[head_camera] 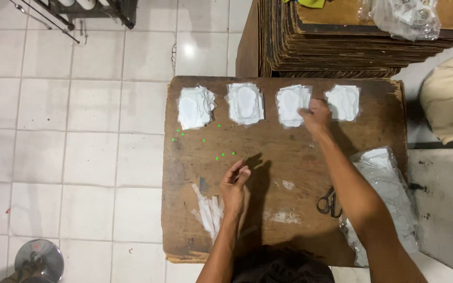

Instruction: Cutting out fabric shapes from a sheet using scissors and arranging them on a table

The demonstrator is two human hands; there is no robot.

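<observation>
Board: a worn wooden board lies on the tiled floor and carries everything below.
Right hand: the right hand reaches to the far edge, fingers spread flat on the third white stack, pressing rather than pinching.
Left hand: the left hand hovers near the board's middle, fingertips drawn together; whether something small is pinched between them is hard to tell.
Stacks: four piles of white pieces in clear wrap line the far edge, the first stack toward the far left corner, the last stack toward the far right.
Strips: white paper strips lie by the near edge, just beside the left wrist.
Scissors: dark-handled scissors rest near the right edge, partly under the right forearm.
Bag: a clear plastic bag of white pieces overhangs the right edge.
</observation>
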